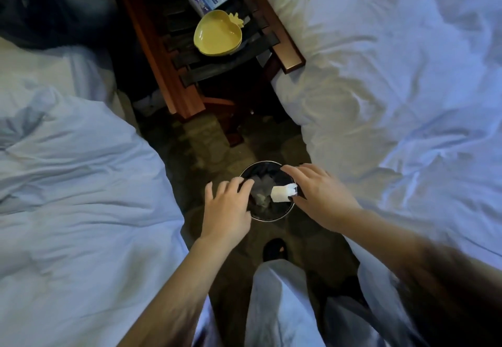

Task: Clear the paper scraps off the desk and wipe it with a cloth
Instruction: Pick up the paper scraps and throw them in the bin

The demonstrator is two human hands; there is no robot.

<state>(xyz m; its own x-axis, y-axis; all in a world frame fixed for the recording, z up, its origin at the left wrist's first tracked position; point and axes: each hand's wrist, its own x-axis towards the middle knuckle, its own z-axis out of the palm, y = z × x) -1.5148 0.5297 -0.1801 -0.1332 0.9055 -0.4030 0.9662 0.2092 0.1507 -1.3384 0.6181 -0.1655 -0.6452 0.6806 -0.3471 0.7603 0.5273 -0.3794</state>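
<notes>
A person stands between two beds, both arms reaching down over a bin on the floor. The left hand (226,205) is spread flat with fingers apart, holding nothing, hovering over the bin's left rim. The right hand (323,197) reaches in from the right rim, fingers mostly extended. A small white torn paper scrap (282,194) hangs at its thumb side. I cannot tell whether it is pinched or already loose.

The scrap is above the opening of the small round black wastebasket with a metal rim (267,219), towards its right edge. Crumpled pale papers (260,197) lie inside.

The likely risks are these. The scrap is light and close to the rim, so it could drift, catch the edge and land on the dark patterned carpet (217,140), where dim light would hide it. It could also cling to the fingers. The left hand, so near the rim, could knock the small bin over.

White rumpled bedding (68,183) lies to the left, more bedding (394,75) to the right. Beyond the bin, a red-brown wooden rack with dark slats (187,59) carries stacked yellow fruit-shaped dishes (217,34) near its middle. No desk or cloth is in view.
</notes>
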